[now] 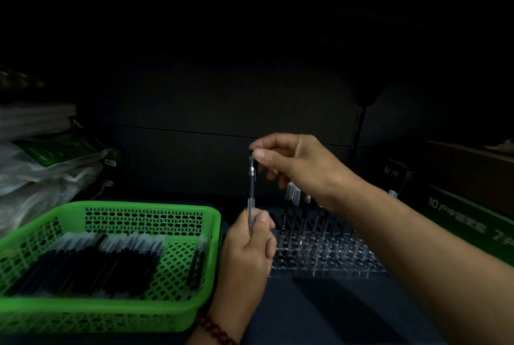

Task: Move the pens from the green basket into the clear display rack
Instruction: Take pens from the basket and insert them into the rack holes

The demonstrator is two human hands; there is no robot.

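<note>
Pen (251,191) is held upright mid-transfer, barrel gripped by left hand (250,250), top pinched by right hand (294,166); a free clear display rack (333,258) hole probably gets lined up next.

"10" on green box (470,221) at right; remaining print blurred

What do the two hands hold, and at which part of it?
Both hold one pen, which stands upright. The left hand grips its lower end; the right hand pinches its top end.
</note>
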